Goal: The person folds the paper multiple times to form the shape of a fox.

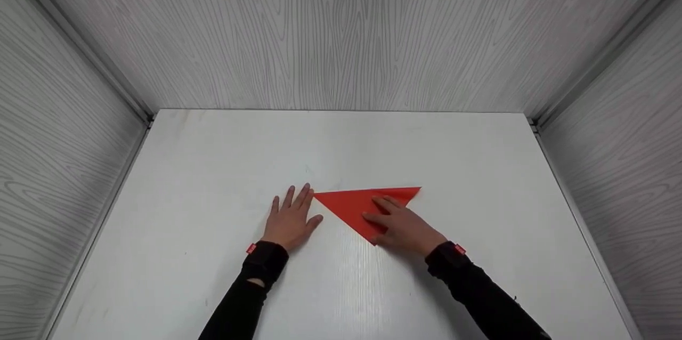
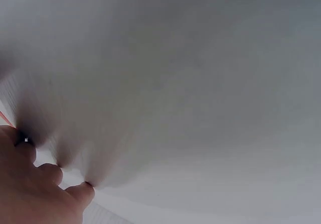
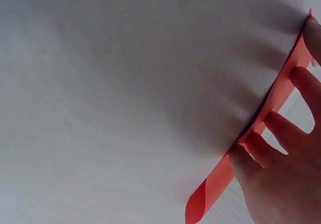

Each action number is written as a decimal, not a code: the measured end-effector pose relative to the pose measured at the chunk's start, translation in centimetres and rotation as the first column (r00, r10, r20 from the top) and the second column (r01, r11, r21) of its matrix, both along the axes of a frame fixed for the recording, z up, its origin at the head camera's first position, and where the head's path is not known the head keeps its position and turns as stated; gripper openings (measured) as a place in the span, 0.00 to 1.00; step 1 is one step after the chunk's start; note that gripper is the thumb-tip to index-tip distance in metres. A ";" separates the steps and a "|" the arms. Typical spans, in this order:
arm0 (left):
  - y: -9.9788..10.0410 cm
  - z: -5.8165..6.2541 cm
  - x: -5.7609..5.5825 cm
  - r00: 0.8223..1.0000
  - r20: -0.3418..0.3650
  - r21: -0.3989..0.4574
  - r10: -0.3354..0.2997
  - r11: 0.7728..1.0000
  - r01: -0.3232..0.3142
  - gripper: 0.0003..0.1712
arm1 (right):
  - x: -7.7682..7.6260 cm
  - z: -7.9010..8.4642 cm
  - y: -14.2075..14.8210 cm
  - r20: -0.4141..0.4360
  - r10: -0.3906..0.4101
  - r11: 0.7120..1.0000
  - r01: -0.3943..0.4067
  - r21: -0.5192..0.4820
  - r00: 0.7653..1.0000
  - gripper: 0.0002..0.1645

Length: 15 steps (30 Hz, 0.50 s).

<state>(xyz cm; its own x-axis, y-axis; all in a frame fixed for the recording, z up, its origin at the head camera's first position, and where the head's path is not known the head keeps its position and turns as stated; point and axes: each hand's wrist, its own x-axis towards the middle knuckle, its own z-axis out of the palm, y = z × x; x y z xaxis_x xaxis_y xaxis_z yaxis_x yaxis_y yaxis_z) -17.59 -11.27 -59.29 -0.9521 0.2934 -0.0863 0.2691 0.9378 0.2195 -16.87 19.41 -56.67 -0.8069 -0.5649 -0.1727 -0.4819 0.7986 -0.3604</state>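
Observation:
A red sheet of paper (image 1: 346, 204), folded into a triangle, lies on the white table with its long edge toward the back. My right hand (image 1: 407, 228) rests on its right part, fingers spread over the surface. In the right wrist view the fingertips press along the paper (image 3: 276, 96), and one end of it curls up off the table. My left hand (image 1: 290, 223) lies flat on the table with fingers extended, its index fingertip at the paper's left corner. Only a sliver of red shows beside the left hand (image 2: 35, 189) in the left wrist view.
The white tabletop (image 1: 213, 159) spreads around the paper. A grey wood-grain panel (image 1: 341, 36) rises at the back, with similar side panels (image 1: 58, 132) at left and right.

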 end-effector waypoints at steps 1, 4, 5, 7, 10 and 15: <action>0.0 0.0 0.0 1.000 0.006 -0.001 0.004 1.000 -0.004 0.44 | 0.0 0.0 0.0 -0.005 0.006 1.000 -0.006 0.002 1.000 0.40; 0.5 0.0 0.2 1.000 0.021 0.011 0.021 1.000 -0.021 0.47 | 0.0 0.2 0.0 -0.015 0.023 1.000 -0.023 -0.002 1.000 0.40; 0.8 0.1 0.3 0.999 0.021 0.014 0.031 0.999 -0.031 0.49 | 0.0 0.2 0.0 -0.017 0.028 1.000 -0.028 -0.005 0.999 0.40; 1.7 0.4 0.3 0.999 0.000 0.031 0.044 0.999 -0.044 0.50 | 0.1 0.3 0.2 -0.030 0.042 0.999 -0.043 -0.015 0.999 0.39; 3.2 0.9 0.3 0.998 -0.053 0.037 0.021 0.999 -0.019 0.50 | 0.2 0.5 0.3 -0.062 0.068 0.997 -0.070 -0.024 0.996 0.37; 5.6 1.6 0.3 0.994 -0.069 0.033 -0.081 0.996 0.084 0.48 | 0.1 0.5 0.2 -0.097 0.097 0.995 -0.099 -0.010 0.990 0.37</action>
<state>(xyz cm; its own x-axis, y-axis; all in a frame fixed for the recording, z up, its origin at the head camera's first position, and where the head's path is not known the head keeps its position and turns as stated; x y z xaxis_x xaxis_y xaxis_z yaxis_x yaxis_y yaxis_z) -17.28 -5.66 -57.64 -0.9278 0.3728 -0.0111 0.3603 0.9037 0.2313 -16.76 19.63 -56.17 -0.7599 -0.6441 -0.0877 -0.5909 0.7407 -0.3196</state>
